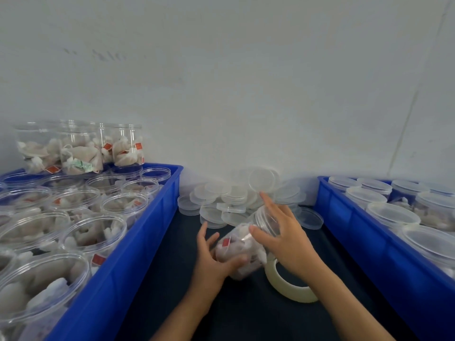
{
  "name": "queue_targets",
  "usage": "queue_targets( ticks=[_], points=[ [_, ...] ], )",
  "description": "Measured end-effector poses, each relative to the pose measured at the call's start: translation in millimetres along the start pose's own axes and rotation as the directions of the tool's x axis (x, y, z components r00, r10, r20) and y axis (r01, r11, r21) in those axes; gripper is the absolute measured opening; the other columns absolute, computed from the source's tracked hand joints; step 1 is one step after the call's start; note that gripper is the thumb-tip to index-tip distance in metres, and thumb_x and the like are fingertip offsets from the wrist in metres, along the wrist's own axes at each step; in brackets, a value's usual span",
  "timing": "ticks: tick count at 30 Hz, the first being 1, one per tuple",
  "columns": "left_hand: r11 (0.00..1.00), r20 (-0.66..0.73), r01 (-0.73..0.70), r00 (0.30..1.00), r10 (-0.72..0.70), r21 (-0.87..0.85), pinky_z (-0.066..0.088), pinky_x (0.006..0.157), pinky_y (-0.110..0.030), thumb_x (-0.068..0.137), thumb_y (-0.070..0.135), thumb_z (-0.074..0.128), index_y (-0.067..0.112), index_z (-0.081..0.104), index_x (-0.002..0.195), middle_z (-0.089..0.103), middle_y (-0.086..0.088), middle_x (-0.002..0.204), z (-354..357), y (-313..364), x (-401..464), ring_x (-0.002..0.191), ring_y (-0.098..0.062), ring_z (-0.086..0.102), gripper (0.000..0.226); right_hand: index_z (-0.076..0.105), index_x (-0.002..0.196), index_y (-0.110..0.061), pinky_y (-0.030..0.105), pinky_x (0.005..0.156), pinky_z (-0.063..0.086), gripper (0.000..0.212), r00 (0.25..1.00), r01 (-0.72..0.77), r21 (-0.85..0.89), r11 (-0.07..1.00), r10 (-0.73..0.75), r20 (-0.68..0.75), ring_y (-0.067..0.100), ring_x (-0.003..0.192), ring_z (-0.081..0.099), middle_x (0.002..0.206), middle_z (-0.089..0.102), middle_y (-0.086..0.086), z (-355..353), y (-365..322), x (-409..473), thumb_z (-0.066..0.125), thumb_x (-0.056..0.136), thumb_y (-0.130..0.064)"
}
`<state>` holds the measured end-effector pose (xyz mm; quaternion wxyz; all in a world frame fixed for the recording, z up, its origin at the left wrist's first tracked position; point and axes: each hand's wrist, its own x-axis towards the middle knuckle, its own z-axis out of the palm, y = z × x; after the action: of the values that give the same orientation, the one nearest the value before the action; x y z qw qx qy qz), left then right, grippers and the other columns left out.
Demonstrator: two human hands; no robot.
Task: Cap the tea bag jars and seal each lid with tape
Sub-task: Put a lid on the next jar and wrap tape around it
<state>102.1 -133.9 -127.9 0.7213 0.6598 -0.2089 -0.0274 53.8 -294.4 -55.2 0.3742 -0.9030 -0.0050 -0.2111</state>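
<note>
Dark table (172, 279): both hands, L (211, 262) & R (288, 239), grip tilted jar (242, 244).

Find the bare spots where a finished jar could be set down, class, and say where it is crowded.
Free: dark table between left bin and left hand. Crowded: lid pile, both bins, and around the tape roll.

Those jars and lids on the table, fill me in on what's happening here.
A person is capping jars of tea bags. Both hands hold one tilted jar over the dark table: the left hand grips its base, the right hand is at its mouth. A tape roll lies under the right wrist. Loose lids are heaped against the wall. The left blue bin holds uncapped jars; the right blue bin holds capped ones.
</note>
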Motion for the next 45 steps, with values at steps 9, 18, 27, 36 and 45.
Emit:
queue_targets(
  ticks=[9, 18, 27, 36, 45],
  points=[
    [0.923, 0.017, 0.066, 0.998, -0.064, -0.380, 0.058, 0.073, -0.035, 0.080, 0.040, 0.070, 0.040, 0.045, 0.133, 0.064, -0.006, 0.123, -3.9, 1.8, 5.6, 0.098, -0.026, 0.070, 0.059, 0.031, 0.139, -0.057, 0.035, 0.072, 0.060, 0.073, 0.997, -0.065, 0.496, 0.866, 0.040, 0.060, 0.008, 0.120, 0.049, 0.131, 0.036, -0.027, 17.8, 5.5, 1.8, 0.067, 0.076, -0.056],
    [0.953, -0.102, -0.103, 0.992, 0.077, -0.284, 0.057, 0.085, -0.040, 0.057, 0.059, 0.072, 0.059, 0.037, 0.133, 0.057, 0.012, 0.130, -1.4, -1.4, 1.8, 0.111, -0.014, 0.064, 0.083, 0.045, 0.137, -0.041, 0.050, 0.104, 0.043, 0.087, 0.995, -0.042, 0.539, 0.841, 0.082, -0.049, 0.017, 0.130, 0.047, 0.141, 0.047, -0.004, 32.9, 1.3, 7.8, 0.058, 0.063, -0.083],
    [0.945, -0.099, -0.004, 0.995, -0.030, -0.327, 0.042, 0.039, -0.027, 0.058, 0.062, 0.064, 0.038, 0.046, 0.136, 0.072, -0.005, 0.098, -4.6, 0.2, 5.4, 0.066, -0.020, 0.068, 0.083, 0.038, 0.134, -0.058, 0.001, 0.085, 0.037, 0.050, 0.984, 0.164, 0.341, 0.926, -0.128, -0.124, -0.009, 0.111, 0.048, 0.115, 0.048, -0.028, 27.8, -0.6, 3.1, 0.042, 0.084, -0.067],
    [0.948, 0.033, 0.153, 0.988, -0.149, -0.280, 0.026, 0.032, -0.015, 0.076, 0.068, 0.045, 0.014, 0.063, 0.111, 0.063, -0.014, 0.066, -8.8, 4.6, 0.4, 0.042, -0.018, 0.050, 0.067, 0.042, 0.143, -0.032, 0.022, 0.093, 0.044, 0.054, 0.869, 0.490, 0.146, 0.860, -0.469, -0.157, 0.017, 0.110, 0.053, 0.118, 0.050, -0.010, 16.9, 4.6, -1.0, 0.049, 0.091, -0.042],
    [0.914, 0.186, 0.220, 0.969, -0.164, -0.341, 0.036, 0.038, -0.022, 0.087, 0.064, 0.032, 0.003, 0.067, 0.097, 0.061, -0.015, 0.064, -14.4, 6.8, 2.3, 0.044, -0.021, 0.051, 0.071, 0.041, 0.143, -0.030, 0.037, 0.095, 0.046, 0.053, 0.788, 0.601, -0.065, 0.796, -0.605, -0.117, 0.021, 0.121, 0.049, 0.132, 0.045, -0.006, 17.0, 8.8, 0.5, 0.044, 0.092, -0.043]
  ],
)
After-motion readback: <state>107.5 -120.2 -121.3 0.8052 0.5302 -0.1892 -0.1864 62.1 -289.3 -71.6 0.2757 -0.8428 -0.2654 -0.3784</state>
